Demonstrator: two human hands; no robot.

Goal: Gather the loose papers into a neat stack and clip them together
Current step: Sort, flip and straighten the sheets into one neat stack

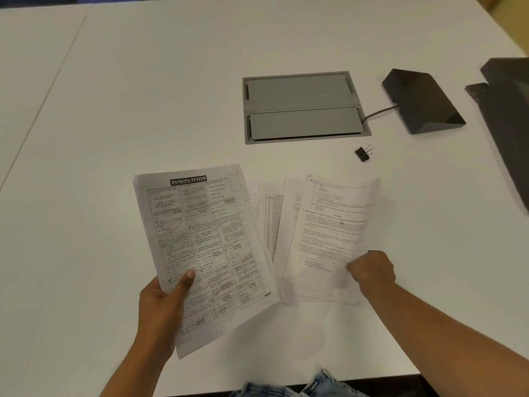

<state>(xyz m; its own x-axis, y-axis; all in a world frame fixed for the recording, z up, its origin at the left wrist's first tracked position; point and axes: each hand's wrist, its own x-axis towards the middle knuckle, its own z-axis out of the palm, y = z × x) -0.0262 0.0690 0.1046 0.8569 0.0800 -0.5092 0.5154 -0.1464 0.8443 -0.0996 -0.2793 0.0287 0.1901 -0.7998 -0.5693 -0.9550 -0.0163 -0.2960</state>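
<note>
My left hand (163,305) holds a printed sheet headed "Banking System" (200,239) by its lower left edge, thumb on top, lifted off the white table (114,110). My right hand (372,272) pinches the right edge of a text sheet (329,233) that tops several fanned-out papers (272,219) lying on the table. A small black binder clip (363,153) lies apart from both hands, farther back and to the right of the papers.
A grey cable hatch (303,107) is set into the table behind the papers. A dark wedge-shaped box (420,101) with a cable sits to its right, and dark flat objects (506,116) lie at the right edge. The table's front edge runs just below my forearms.
</note>
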